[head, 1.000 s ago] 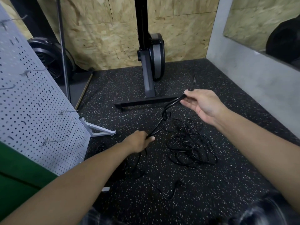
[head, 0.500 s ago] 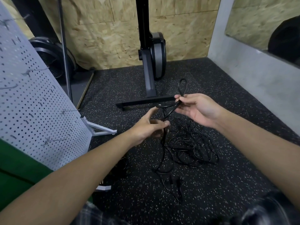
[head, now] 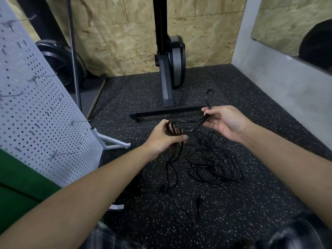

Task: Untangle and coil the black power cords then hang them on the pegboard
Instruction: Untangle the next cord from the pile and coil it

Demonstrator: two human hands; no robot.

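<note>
Cord [head: 193, 121] held betw. both hands, L hand [head: 161, 141] fingers curled round its small coil, R hand [head: 228, 123] fingers pinched on its loop, tangle [head: 215, 164] on floor [head: 251, 203] below fingers, pegboard [head: 36, 114] left of L fingers.

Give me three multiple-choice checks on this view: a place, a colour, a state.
1. Where does the pegboard stand?
A) on the person's left
B) on the person's right
C) flat on the floor

2. What colour is the cord held by the left hand and the right hand?
A) white
B) black
C) orange

3. How does the pile of cords on the floor lie?
A) coiled and tied
B) hung on hooks
C) loose and tangled

Answers:
1 A, it fills the view's left side.
2 B, it is black along the whole span between the hands.
3 C, its loops cross one another on the speckled floor.
</note>
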